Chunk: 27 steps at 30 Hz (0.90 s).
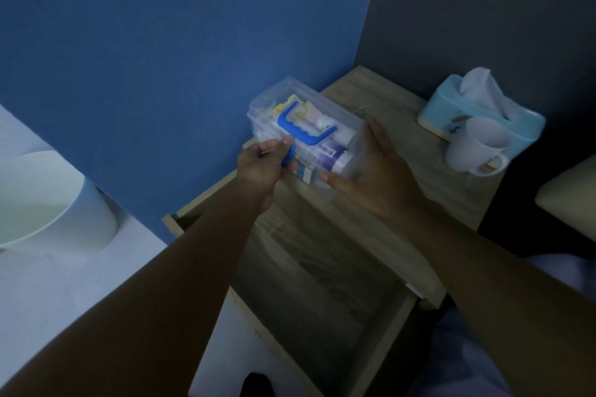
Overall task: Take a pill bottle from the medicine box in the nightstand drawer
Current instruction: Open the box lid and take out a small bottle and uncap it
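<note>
Holding: you have the clear medicine box [303, 129] between both hands, on top of the nightstand [400, 151].
Left hand [264, 164]: your fingers are curled tight on the blue clasp [290, 155].
Right hand [371, 164]: spread flat against the box's end.
Drawer [322, 267]: pulled open below.
Pill bottle: inside the box; you cannot tell which.
Nearby: white mug [474, 148], tissue box [451, 106].

The medicine box [303, 126] sits on the nightstand [396, 145], mug [474, 147] and tissue box [451, 106] at its three o'clock, open drawer [322, 267] at six.
</note>
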### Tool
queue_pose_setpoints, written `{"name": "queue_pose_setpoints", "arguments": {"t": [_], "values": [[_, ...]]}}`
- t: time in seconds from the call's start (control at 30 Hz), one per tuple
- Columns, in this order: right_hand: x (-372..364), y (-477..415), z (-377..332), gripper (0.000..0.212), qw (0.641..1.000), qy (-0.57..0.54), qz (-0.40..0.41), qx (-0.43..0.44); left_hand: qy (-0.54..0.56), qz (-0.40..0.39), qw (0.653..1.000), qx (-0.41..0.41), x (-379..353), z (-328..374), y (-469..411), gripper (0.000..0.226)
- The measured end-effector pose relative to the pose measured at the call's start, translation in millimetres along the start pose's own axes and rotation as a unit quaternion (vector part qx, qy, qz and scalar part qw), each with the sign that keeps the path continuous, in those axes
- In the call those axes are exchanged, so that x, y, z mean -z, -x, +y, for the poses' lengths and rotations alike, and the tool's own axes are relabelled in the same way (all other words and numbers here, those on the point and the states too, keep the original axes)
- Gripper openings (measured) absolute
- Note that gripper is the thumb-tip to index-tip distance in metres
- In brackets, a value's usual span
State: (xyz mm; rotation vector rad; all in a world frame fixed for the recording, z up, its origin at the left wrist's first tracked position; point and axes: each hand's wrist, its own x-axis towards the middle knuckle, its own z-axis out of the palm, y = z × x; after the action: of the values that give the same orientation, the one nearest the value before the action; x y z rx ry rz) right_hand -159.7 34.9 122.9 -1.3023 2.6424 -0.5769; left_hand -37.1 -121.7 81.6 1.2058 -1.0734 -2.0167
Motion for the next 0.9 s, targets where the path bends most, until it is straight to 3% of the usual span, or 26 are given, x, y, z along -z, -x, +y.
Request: {"name": "queue_pose_setpoints", "arguments": {"t": [0.13,0.23,0.3,0.37,0.47,0.63,0.8,0.9], "values": [[-1.3,-1.5,-1.3,0.125,1.0,0.007,0.011,-0.003,-0.019,0.015,0.999,-0.025,9.4,-5.7,-0.5,0.018],[-1.3,-0.4,-3.1,0.125,1.0,0.008,0.014,-0.008,-0.102,0.014,0.991,-0.088,17.3,-18.3,-3.1,0.024],[1.3,-0.7,-4.9,0.124,1.0,0.016,0.011,-0.009,-0.195,0.018,0.965,-0.175,20.7,-27.6,0.4,0.031],[4.1,-0.7,-7.6,0.122,1.0,0.022,0.012,-0.01,-0.323,0.028,0.91,-0.257,22.9,-32.4,6.1,0.037],[7.8,-1.8,-13.5,0.118,1.0,0.011,0.02,-0.018,-0.452,0.005,0.843,-0.292,24.6,-35.7,18.3,0.048],[25.1,-14.5,-10.1,0.096,0.992,-0.118,0.026,-0.037,-0.466,-0.04,0.826,-0.315,29.8,-30.7,28.3,0.058],[40.7,-26.8,-2.5,0.064,0.952,-0.248,0.18,-0.008,-0.498,-0.037,0.794,-0.347,28.1,-2.4,23.1,0.072],[43.7,-38.6,2.8,0.046,0.916,-0.28,0.288,0.011,-0.556,-0.062,0.744,-0.367,22.7,11.3,15.0,0.067]]}}
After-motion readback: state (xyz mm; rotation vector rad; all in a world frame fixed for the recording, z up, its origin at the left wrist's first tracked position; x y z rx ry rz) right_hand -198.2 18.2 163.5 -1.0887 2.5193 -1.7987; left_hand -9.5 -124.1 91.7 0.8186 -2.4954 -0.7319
